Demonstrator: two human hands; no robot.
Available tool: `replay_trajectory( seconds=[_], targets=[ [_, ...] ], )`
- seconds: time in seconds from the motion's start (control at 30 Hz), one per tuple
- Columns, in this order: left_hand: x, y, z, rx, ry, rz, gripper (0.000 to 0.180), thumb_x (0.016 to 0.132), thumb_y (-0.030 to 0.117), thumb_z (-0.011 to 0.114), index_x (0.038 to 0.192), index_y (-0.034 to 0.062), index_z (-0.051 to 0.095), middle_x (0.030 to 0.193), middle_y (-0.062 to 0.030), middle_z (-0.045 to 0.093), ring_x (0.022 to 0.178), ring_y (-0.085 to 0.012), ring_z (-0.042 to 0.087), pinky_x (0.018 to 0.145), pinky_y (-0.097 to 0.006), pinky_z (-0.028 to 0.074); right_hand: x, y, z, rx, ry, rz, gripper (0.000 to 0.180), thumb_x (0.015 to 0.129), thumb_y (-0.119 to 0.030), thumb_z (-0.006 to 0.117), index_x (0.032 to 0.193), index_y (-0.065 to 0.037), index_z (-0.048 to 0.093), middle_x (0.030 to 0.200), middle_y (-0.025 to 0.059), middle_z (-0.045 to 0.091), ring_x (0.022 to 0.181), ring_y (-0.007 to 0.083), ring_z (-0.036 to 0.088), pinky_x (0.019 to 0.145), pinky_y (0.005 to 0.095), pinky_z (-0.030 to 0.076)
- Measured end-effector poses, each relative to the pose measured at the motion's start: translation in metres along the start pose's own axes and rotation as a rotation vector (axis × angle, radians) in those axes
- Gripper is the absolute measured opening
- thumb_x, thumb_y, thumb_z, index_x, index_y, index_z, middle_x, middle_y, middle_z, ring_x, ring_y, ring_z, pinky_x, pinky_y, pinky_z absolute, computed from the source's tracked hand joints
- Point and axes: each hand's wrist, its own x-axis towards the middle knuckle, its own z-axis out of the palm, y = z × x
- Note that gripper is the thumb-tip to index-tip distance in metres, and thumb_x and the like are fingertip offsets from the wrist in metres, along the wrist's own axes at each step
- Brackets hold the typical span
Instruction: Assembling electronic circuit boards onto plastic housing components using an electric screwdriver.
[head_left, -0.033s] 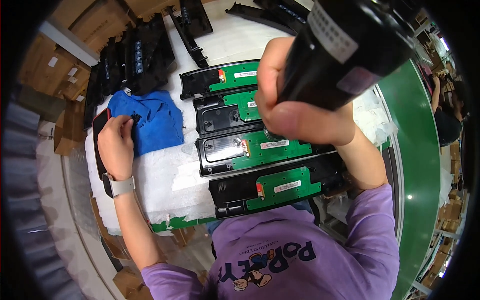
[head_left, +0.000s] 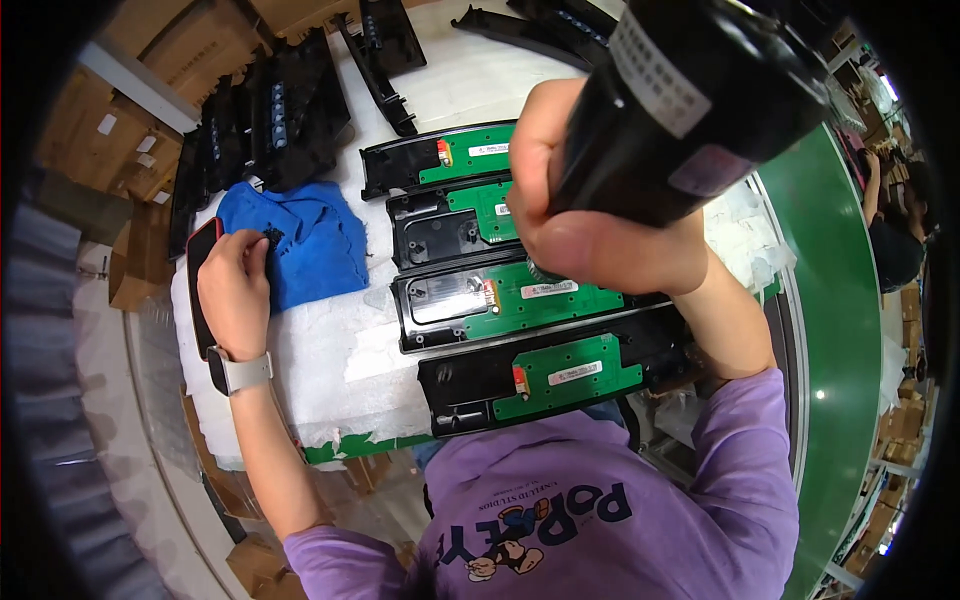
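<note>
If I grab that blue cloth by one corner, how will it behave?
The blue cloth lies rumpled with soft folds on the white padding, so it would probably hang limp and drape rather than hold shape. It looks thin, so likely light. The left hand rests on its edge, with small dark bits at the fingers; those might drop off when lifted.

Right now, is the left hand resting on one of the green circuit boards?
No, the left hand is at the edge of the blue cloth, apart from the green circuit boards.
</note>
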Motion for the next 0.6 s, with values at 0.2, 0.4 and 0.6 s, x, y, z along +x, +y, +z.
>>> replay_trajectory(
  seconds=[0.2, 0.4, 0.6],
  targets=[
    [0.001, 0.017, 0.005, -0.416, -0.036, -0.177, 0.013, 0.083, 0.009, 0.061, 0.085, -0.0034, 0.063, 0.071, -0.0087, 0.063, 0.060, -0.0123, 0.059, 0.056, -0.023, 0.045, 0.002, -0.004, -0.003, -0.012, 0.000, 0.022, 0.029, 0.064, -0.014, 0.071, 0.076, 0.000, 0.049, 0.059, 0.0041, 0.052, 0.049, 0.0082, 0.048, 0.046, 0.0198, 0.040],
    [0.000, 0.066, 0.015, -0.824, -0.235, -0.065, 0.015, 0.086, 0.011, 0.059, 0.082, -0.0028, 0.063, 0.068, -0.0030, 0.061, 0.062, -0.0065, 0.056, 0.057, -0.020, 0.044, 0.000, 0.005, -0.007, -0.163, -0.117, -0.134, 0.029, 0.065, -0.018, 0.072, 0.074, -0.001, 0.051, 0.059, 0.0034, 0.052, 0.051, 0.0083, 0.049, 0.046, 0.0198, 0.039],
    [-0.003, 0.119, 0.011, -1.263, -0.570, -0.191, 0.012, 0.086, 0.009, 0.059, 0.088, -0.0017, 0.063, 0.073, -0.0015, 0.062, 0.066, -0.0055, 0.056, 0.061, -0.018, 0.045, -0.004, -0.018, -0.026, 0.207, -0.160, 0.012, 0.033, 0.078, -0.025, 0.062, 0.095, -0.003, 0.045, 0.060, -0.0001, 0.047, 0.044, 0.0087, 0.044, 0.046, 0.0246, 0.038]
  ],
)
